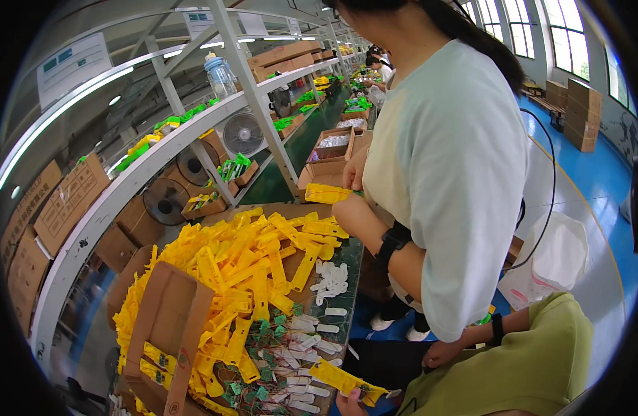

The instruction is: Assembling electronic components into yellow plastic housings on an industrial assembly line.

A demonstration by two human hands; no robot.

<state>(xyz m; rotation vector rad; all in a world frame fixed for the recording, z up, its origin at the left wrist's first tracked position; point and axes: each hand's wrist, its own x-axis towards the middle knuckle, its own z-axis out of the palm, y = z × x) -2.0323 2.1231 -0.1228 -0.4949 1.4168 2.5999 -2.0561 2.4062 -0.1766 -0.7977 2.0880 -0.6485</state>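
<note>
At the lower edge, my left hand [351,402] pinches a long yellow plastic shell [339,378], held at a slant beside the table edge. Thin dark wires and a small white piece show at the shell's near end. My right hand [442,354] is over my dark trousers, its fingers curled; what they hold, if anything, is hidden. Close to my left hand, small green circuit boards [263,360] with thin wires and several white strip-shaped parts [301,399] lie on the table. Behind them rises a big heap of yellow shells [242,256].
An open cardboard box [167,305] leans in the heap. White plastic pieces [330,279] lie near the table edge. Beside me a co-worker [457,159] stands holding a yellow shell [327,193]. A white metal shelf [159,149] and fans [243,133] line the far side.
</note>
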